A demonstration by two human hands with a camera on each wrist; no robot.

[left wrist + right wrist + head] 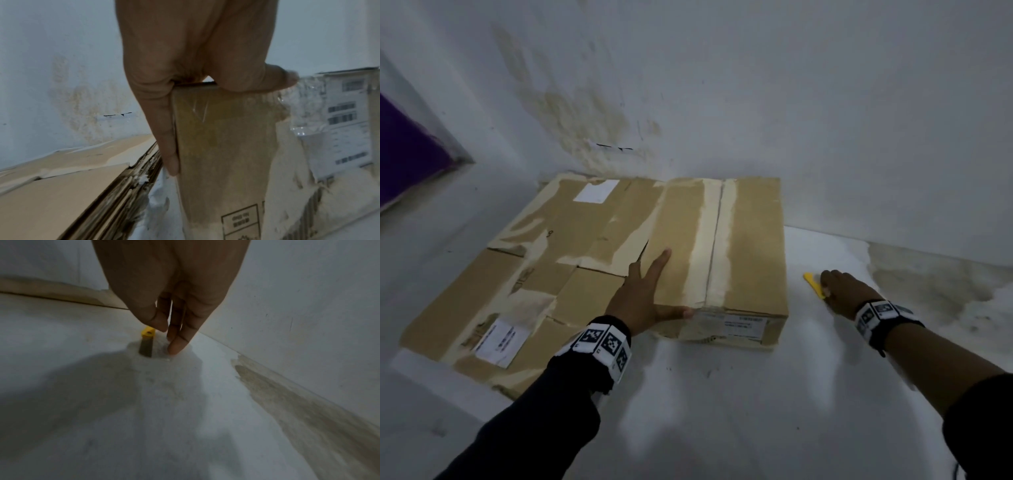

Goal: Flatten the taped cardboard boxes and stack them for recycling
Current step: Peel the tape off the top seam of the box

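A taped cardboard box (722, 246) stands closed on the white floor against the wall, with a label on its front face. My left hand (654, 291) rests on its near left corner, fingers straight on the top and thumb along the front edge; the left wrist view shows that corner (222, 146) wedged between thumb and fingers. To the box's left lies a stack of flattened cardboard (517, 274). My right hand (835, 287) reaches down to a yellow box cutter (812, 281) on the floor. Its fingertips (176, 348) touch the floor beside the cutter (147, 339), not closed on it.
A stained white wall (722, 102) runs close behind the box and the stack. A purple panel (404, 147) stands at the far left. A brownish stained patch (928, 291) marks the floor at the right by the wall.
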